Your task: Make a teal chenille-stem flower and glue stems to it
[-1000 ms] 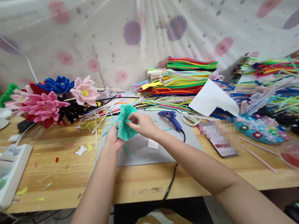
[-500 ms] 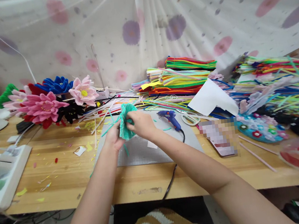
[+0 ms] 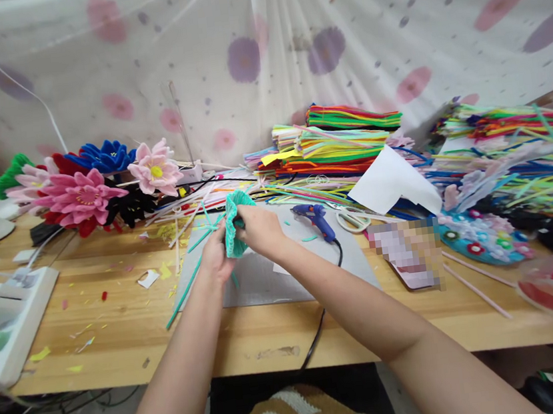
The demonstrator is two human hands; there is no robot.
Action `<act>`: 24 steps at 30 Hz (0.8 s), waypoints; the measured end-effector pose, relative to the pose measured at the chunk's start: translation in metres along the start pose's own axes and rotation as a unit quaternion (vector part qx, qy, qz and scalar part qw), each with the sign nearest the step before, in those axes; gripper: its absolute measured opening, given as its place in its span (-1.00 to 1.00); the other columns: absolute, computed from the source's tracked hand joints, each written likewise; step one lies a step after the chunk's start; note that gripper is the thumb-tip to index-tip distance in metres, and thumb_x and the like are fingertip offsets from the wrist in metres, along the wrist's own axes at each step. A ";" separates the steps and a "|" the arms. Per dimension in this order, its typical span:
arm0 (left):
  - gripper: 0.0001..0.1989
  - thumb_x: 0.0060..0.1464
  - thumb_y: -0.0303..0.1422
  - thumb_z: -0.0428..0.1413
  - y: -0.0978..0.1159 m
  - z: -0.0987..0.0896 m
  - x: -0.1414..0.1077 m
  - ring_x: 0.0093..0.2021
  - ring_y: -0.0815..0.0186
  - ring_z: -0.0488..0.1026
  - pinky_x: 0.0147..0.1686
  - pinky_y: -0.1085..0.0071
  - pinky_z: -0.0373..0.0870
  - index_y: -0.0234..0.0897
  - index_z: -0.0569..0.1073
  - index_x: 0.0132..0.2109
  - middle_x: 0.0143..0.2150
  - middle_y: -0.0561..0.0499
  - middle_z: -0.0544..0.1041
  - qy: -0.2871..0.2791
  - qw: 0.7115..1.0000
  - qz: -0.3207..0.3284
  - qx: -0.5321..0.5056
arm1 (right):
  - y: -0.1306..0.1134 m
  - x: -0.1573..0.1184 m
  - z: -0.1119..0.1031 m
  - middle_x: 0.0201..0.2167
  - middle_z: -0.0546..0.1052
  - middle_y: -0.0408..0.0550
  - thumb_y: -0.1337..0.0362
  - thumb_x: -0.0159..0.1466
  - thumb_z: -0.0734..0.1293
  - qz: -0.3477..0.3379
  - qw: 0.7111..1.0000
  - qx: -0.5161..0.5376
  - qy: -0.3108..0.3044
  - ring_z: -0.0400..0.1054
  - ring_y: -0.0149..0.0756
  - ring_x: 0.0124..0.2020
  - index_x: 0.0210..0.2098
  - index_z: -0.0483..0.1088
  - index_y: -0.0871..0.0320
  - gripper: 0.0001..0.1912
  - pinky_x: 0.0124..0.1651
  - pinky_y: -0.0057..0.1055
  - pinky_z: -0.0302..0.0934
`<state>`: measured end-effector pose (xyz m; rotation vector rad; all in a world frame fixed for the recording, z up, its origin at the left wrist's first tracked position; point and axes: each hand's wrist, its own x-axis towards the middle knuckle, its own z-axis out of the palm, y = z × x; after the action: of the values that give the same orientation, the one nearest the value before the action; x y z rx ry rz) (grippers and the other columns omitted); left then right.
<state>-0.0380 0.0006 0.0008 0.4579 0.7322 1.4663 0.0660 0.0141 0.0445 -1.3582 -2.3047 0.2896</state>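
Note:
A teal, ruffled, cup-like piece [image 3: 232, 231], seemingly made of pipe cleaners, is held above the grey mat [image 3: 287, 290]. My left hand [image 3: 216, 258] grips it from the left and below, its fingers partly hidden behind the piece. From the right, my right hand [image 3: 262, 230] pinches at its open side with curled fingers; the fingertips are hidden in the folds. Loose teal pipe cleaners [image 3: 183, 298] lie beside and behind my left hand. A blue glue gun [image 3: 314, 218] rests on the mat to the right of my hands.
Scissors [image 3: 353, 220] lie right of the glue gun, whose black cord [image 3: 317, 336] crosses the table's front edge. Fuzzy flowers [image 3: 81, 197] stand at back left. Stacked pipe cleaners [image 3: 344, 145] fill the back. A white power strip [image 3: 24, 332] sits at left, a phone-like object [image 3: 410, 271] at right.
My left hand has shifted slightly down and right, uncovering more of a teal pipe cleaner on its left. The teal piece has turned a little, and my right hand stays at its opening.

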 end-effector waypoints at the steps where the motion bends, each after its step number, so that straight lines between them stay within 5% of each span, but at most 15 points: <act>1: -0.91 -0.02 -0.46 0.05 -0.001 -0.001 0.000 -0.15 0.29 0.47 -0.09 0.39 0.36 -0.31 0.44 -0.33 -0.35 0.02 0.56 -0.005 1.000 -0.004 -0.003 | -0.001 -0.001 -0.001 -0.23 0.47 -0.01 0.23 0.16 0.21 0.003 1.000 -0.005 0.000 0.33 -0.21 -0.22 -0.24 0.31 0.12 -0.82 -0.31 -0.38 0.13; 7: -0.89 -0.03 -0.49 0.04 0.007 0.000 0.004 -0.18 0.28 0.48 -0.13 0.39 0.39 -0.35 0.45 -0.32 -0.33 -0.03 0.55 0.015 0.999 -0.043 -0.023 | 0.008 -0.009 -0.005 -0.28 0.47 -0.13 0.23 0.12 0.26 -0.044 0.996 0.082 0.010 0.33 -0.33 -0.28 -0.20 0.28 0.11 -0.76 -0.31 -0.44 0.13; 12: -0.83 0.01 -0.50 -0.01 0.012 0.004 0.003 -0.15 0.25 0.47 -0.12 0.34 0.40 -0.36 0.46 -0.27 -0.25 -0.08 0.55 -0.002 0.996 -0.068 -0.054 | 0.020 -0.007 -0.005 -0.39 0.46 -0.16 0.31 0.16 0.25 -0.076 0.981 0.180 -0.004 0.30 -0.43 -0.36 -0.30 0.34 0.15 -0.89 -0.30 -0.49 0.12; 24: -0.84 0.06 -0.52 -0.04 0.014 0.009 -0.007 -0.30 0.30 0.51 -0.17 0.36 0.43 -0.39 0.44 -0.29 -0.40 -0.05 0.55 0.050 0.993 -0.083 -0.061 | 0.016 -0.005 -0.009 -0.37 0.47 -0.12 0.36 0.15 0.27 -0.057 0.987 0.149 0.000 0.31 -0.39 -0.33 -0.34 0.37 0.16 -0.93 -0.26 -0.46 0.13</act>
<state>-0.0414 -0.0042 0.0175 0.2258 0.7380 1.3761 0.0847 0.0173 0.0453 -1.0742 -2.2213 0.5723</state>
